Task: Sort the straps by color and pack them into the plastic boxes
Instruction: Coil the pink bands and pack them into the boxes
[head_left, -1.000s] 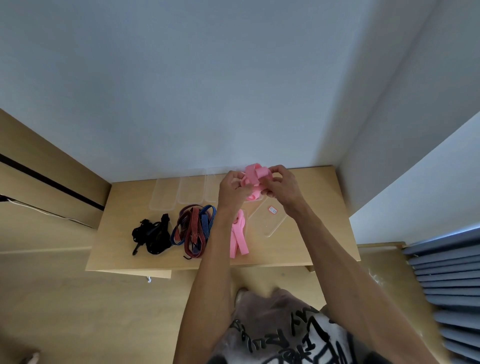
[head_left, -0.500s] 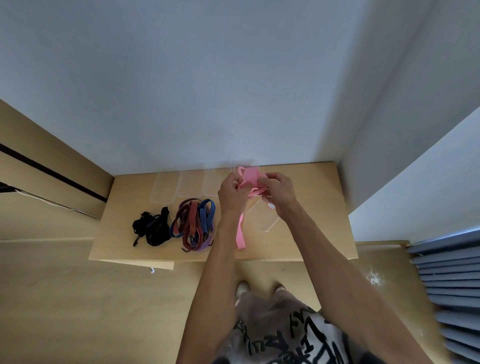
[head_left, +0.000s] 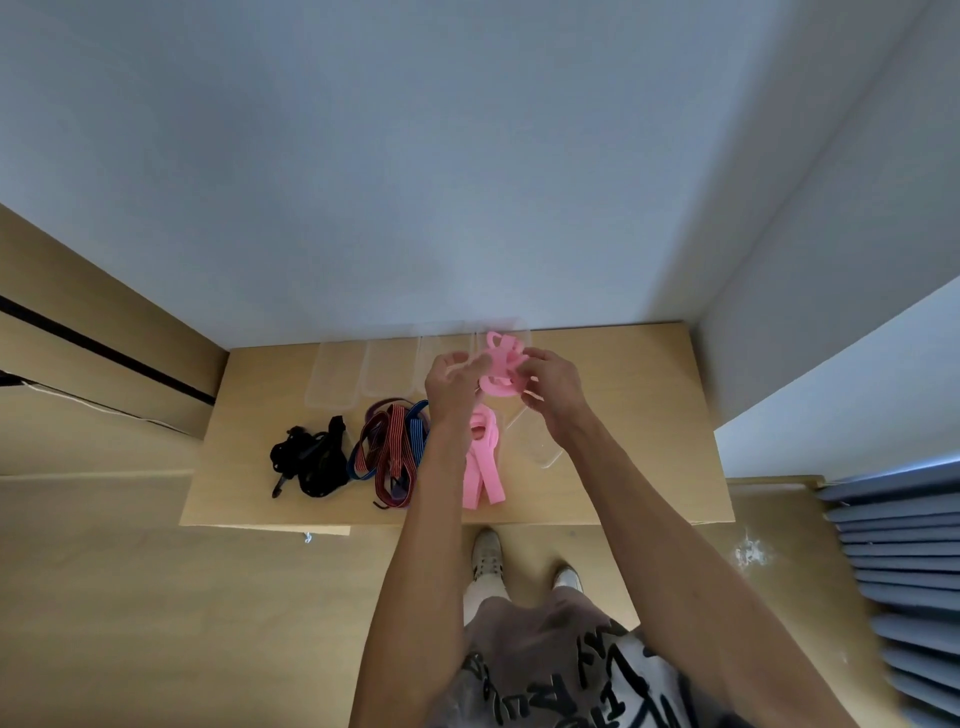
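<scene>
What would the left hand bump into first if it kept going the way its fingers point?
Probably the pink strap bundle. The left hand points up and right, straight at the bundle that both hands hold; it already touches it. The right hand lies just beyond.

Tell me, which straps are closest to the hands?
The pink straps, lying just below the left hand; the striped straps and black straps lie farther left.

Soft, dim, even daylight; the wall (head_left: 467, 156) shades blue-grey. Wide-angle distortion bows the edges. Fingers (head_left: 457, 364) slightly motion-blurred. Faint shadows on the surface (head_left: 623, 415); no glare.
</scene>
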